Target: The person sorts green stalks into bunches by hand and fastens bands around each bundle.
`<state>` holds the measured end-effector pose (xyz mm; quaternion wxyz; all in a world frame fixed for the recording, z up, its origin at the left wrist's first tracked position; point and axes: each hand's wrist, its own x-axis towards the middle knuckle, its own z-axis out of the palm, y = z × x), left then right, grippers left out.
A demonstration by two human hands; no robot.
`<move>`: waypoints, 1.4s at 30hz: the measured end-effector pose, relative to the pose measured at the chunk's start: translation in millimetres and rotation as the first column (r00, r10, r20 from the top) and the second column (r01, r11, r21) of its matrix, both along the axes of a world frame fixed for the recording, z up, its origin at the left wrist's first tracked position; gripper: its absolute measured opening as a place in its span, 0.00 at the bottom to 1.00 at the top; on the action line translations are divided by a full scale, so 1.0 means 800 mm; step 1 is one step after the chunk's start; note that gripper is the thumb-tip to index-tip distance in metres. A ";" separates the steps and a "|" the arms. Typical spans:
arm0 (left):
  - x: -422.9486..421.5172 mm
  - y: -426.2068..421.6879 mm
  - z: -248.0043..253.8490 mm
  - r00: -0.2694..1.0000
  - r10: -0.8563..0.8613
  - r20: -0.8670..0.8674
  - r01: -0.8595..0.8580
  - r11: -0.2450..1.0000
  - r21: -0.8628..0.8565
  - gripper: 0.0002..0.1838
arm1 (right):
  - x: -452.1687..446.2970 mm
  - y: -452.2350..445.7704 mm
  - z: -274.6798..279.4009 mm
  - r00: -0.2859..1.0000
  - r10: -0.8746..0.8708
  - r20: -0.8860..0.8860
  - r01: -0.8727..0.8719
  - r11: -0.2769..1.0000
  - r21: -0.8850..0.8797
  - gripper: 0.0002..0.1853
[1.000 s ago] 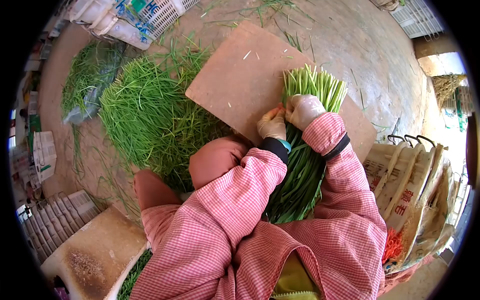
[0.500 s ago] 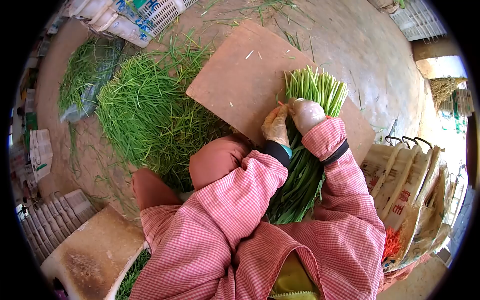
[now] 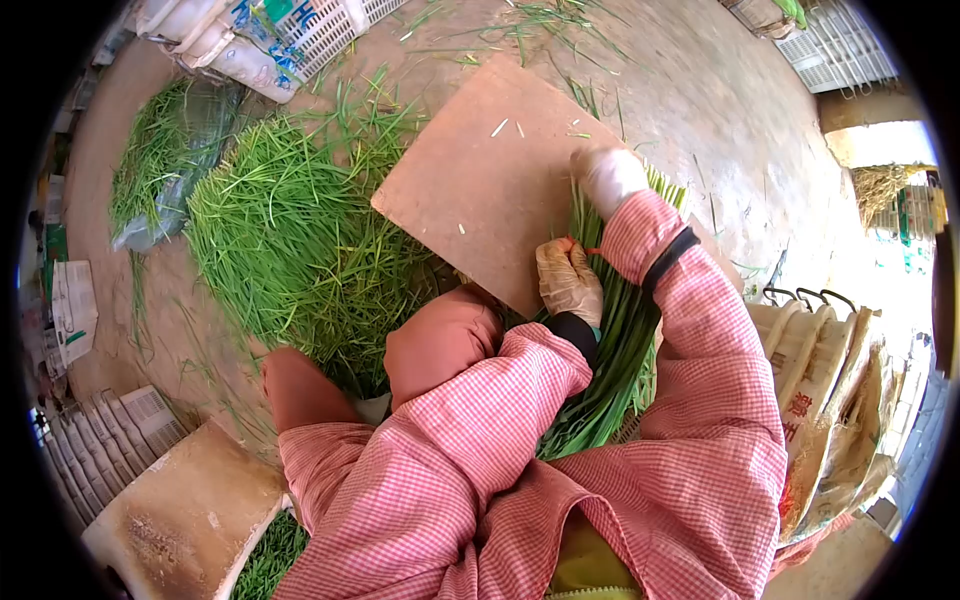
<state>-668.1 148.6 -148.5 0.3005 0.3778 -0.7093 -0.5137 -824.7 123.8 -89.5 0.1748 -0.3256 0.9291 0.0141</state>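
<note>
A bundle of long green stalks (image 3: pixel 612 335) lies over the right part of a brown board (image 3: pixel 500 150), its pale cut ends pointing away from me. My left hand (image 3: pixel 568 280), gloved, is closed at the bundle's left side on a thin orange-red tie, part of which shows by the fingertips. Higher up, my right hand (image 3: pixel 608 178), also gloved, rests curled over the pale stalk ends; what its fingers hold, if anything, is hidden.
Loose green stalks (image 3: pixel 290 220) are heaped left of the board, beside a clear plastic bag (image 3: pixel 170 205) of greens. White crates (image 3: pixel 320 35) stand at the upper left. A white basket (image 3: pixel 800 370) is by my right elbow, and a stained board (image 3: pixel 185 510) at lower left.
My right hand has moved away from my left, up toward the stalk ends. My left hand has come slightly down and right, and the orange-red tie shows more.
</note>
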 end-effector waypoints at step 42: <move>-0.012 -0.066 0.053 0.869 -0.421 -0.261 0.482 0.598 0.641 0.51 | 0.161 0.140 -0.026 0.549 -0.067 0.833 0.817 -0.166 -0.552 0.19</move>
